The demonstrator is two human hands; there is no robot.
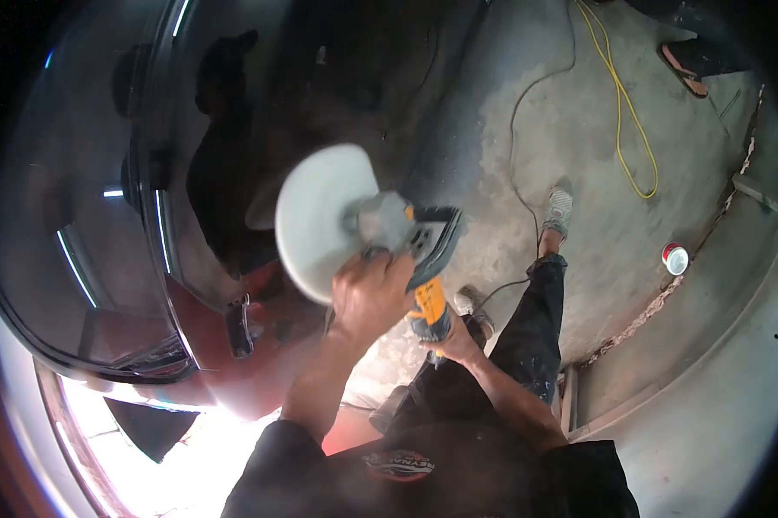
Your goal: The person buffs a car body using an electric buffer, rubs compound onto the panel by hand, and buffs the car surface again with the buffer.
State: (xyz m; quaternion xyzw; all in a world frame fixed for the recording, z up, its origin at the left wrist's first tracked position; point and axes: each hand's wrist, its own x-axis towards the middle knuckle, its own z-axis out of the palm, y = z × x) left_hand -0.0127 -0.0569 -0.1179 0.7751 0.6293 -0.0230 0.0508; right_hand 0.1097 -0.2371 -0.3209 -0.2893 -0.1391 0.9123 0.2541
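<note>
Both my hands hold an orange and grey car polisher (428, 302). My left hand (371, 295) is wrapped round the front end, close behind the polisher's head. My right hand (459, 342) grips the rear of the body, nearer to me. The large round white pad (315, 226) faces the glossy dark car panel (212, 173) on the left, tilted on its edge. Whether the pad touches the paint I cannot tell. Below the pad a door handle (238, 326) shows on the car's side. Part of each hand's grip is hidden by the tool.
A black power cord (513, 129) runs over the concrete floor past my feet. A yellow cord (619, 95) lies looped farther off. By the wall at right stands a small red and white tub (674, 258). Another person's sandalled foot (684, 69) is at top right.
</note>
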